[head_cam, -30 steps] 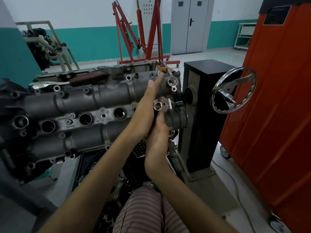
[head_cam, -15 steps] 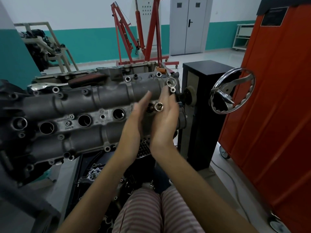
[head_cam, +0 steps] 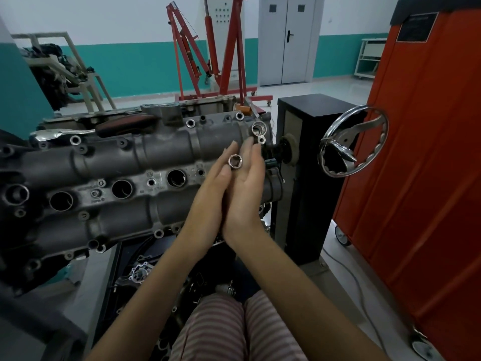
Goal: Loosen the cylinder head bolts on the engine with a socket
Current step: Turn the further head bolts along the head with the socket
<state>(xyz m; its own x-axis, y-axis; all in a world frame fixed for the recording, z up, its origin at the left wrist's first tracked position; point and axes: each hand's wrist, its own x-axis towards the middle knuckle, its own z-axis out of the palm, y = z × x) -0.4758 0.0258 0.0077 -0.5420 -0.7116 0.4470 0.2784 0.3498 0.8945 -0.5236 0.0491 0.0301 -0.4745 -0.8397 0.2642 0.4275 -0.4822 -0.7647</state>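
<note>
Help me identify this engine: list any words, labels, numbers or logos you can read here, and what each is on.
No text reads clearly.
Cast markings on the cylinder head, between the round bores: too blurred to read.
Dark plate on the orange cabinet: too blurred to read.
Grey panel behind the red engine hoist: dots only, no text legible.
Socket between the hands: no size marking visible.
</note>
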